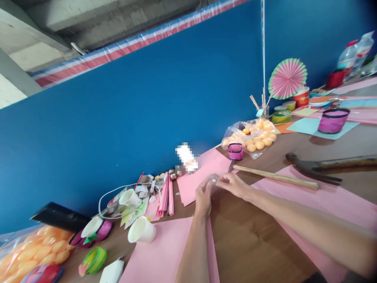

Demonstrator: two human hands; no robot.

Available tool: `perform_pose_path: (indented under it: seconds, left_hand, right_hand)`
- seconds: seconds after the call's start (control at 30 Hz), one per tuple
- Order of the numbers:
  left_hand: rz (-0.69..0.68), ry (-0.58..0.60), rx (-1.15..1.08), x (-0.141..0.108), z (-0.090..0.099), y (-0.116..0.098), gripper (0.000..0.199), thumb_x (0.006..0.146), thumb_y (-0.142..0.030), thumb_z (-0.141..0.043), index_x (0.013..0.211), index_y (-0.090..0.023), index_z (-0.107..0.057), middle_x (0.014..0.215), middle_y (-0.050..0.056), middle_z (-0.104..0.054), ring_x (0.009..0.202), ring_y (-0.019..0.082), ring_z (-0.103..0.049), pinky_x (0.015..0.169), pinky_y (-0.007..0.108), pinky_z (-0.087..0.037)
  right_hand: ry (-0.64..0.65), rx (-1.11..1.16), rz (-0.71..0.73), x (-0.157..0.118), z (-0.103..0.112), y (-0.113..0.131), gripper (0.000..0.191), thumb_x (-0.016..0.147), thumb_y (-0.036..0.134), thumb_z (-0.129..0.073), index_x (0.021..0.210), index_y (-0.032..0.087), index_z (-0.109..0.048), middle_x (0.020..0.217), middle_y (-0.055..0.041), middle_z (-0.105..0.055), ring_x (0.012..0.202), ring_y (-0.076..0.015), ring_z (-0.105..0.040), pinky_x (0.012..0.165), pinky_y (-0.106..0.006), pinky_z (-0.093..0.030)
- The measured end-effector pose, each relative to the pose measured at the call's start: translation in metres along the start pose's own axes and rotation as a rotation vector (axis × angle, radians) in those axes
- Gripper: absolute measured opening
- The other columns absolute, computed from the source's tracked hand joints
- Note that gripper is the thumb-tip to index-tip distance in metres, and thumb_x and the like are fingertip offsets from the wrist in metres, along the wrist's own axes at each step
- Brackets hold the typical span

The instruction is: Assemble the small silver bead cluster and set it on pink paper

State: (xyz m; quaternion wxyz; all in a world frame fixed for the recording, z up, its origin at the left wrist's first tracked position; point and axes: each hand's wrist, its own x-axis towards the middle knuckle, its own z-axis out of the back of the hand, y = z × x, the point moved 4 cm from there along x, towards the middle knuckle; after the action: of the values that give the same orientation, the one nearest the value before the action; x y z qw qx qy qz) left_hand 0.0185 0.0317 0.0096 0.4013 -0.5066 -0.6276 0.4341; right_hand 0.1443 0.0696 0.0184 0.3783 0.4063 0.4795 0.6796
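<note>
Apparently the left hand (pixel 203 198) is doing the steadying: its fingers are pinching a small clear thing (pixel 213 179), which is sitting up between the two hands, over the table (pixel 247 236). The right hand (pixel 234 185) is coming in from the other side with thumb and finger pressed together just at the thing's edge, likely for finer handling, though whether they are pinching part of it I cannot tell (blur is hiding the tips). Both hands are meeting close, probably because something so small is needing support from one side while being worked from the other. Just beyond them a pink sheet (pixel 188 184) is lying flat, and a purple box (pixel 235 153) is standing near its far corner, beside a bag (pixel 256 154) of orange balls. A wooden handle (pixel 277 176) and a hammer (pixel 347 162) are resting off to the right, seemingly leaving elbow room, while a cup (pixel 141 231) is standing well apart on the left.
</note>
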Motion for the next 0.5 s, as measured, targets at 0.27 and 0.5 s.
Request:
perform_pose_path:
  seconds: [0.27, 0.5]
  left_hand:
    - [-0.008, 0.030, 0.022, -0.0017, -0.0017, -0.0026, 0.037, 0.070, -0.032, -0.062, 0.103, -0.016, -0.063, 0.110, 0.009, -0.062, 0.112, 0.026, -0.049, 0.099, 0.044, -0.033]
    - [0.002, -0.005, 0.008, -0.0018, -0.0016, -0.0023, 0.036, 0.068, -0.029, -0.064, 0.101, -0.016, -0.064, 0.108, 0.009, -0.063, 0.111, 0.025, -0.050, 0.099, 0.044, -0.032]
  right_hand:
    - [0.012, -0.023, 0.031, 0.0012, 0.0001, -0.0030, 0.025, 0.071, 0.038, -0.057, 0.074, 0.014, -0.062, 0.071, -0.0026, -0.063, 0.069, -0.0163, -0.055, 0.066, -0.027, -0.041]
    - [-0.001, -0.028, 0.027, 0.0017, 0.0000, -0.0057, 0.024, 0.071, 0.037, -0.057, 0.074, 0.014, -0.061, 0.072, -0.0025, -0.063, 0.070, -0.0165, -0.055, 0.067, -0.028, -0.041]
